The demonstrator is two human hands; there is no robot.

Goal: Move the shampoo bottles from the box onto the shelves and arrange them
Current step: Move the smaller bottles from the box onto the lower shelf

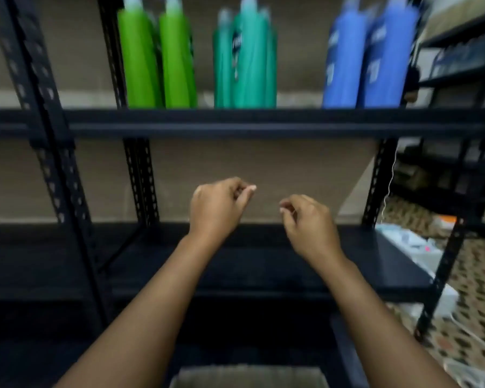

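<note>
The shampoo bottles (244, 60) stand upright on the upper shelf (235, 121), caps pointing up. Left hand (219, 208) and right hand (308, 222) hover empty, fingers loosely curled.

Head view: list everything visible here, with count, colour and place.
Green bottles: two at front, bright green, upper shelf, left.
Teal bottles: a tight cluster, count unclear from blur, upper shelf, middle.
Blue bottles: two at front, upper shelf, right.
Upper shelf: one, black.
Lower shelf: one, black, no bottles on it.
Box: one, grey-brown, bottom edge, contents not visible.
Side rack: one, black, far right, blurred goods.
Floor: patterned, right, with pale clutter.
Left hand: loosely curled, empty, over lower shelf.
Right hand: loosely curled, empty, beside it.
</note>
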